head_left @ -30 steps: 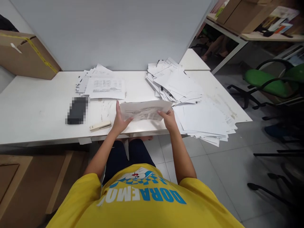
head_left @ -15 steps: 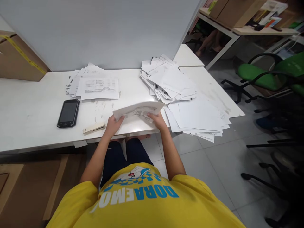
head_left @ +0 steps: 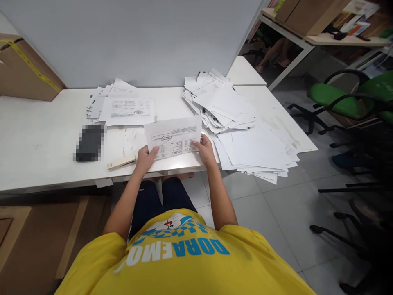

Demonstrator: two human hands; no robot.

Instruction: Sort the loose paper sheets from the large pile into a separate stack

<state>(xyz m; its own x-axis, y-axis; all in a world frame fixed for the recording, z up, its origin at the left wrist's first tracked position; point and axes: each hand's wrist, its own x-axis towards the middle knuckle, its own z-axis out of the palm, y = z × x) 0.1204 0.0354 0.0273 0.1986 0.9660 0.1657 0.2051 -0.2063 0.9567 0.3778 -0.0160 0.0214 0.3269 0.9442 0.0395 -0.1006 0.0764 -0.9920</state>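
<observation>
A printed paper sheet (head_left: pixel 173 137) is held up over the front edge of the white table (head_left: pixel 46 147). My left hand (head_left: pixel 145 159) grips its lower left corner and my right hand (head_left: pixel 205 150) grips its lower right edge, thumbs on top. The sheet is tilted towards me with its printed face showing. A small stack of printed sheets (head_left: pixel 123 108) lies at the back left. A large loose pile of papers (head_left: pixel 239 123) spreads to the right of my hands.
A dark phone (head_left: pixel 89 142) and a beige stapler-like object (head_left: pixel 121 162) lie left of my hands. A cardboard box (head_left: pixel 21 69) stands at the far left against the grey partition (head_left: pixel 138 37). Green office chairs (head_left: pixel 346 100) stand on the right.
The sheet, lying nearly flat and bowed before, has been tilted up so its printed face shows. Both hands have kept hold of it and shifted slightly.
</observation>
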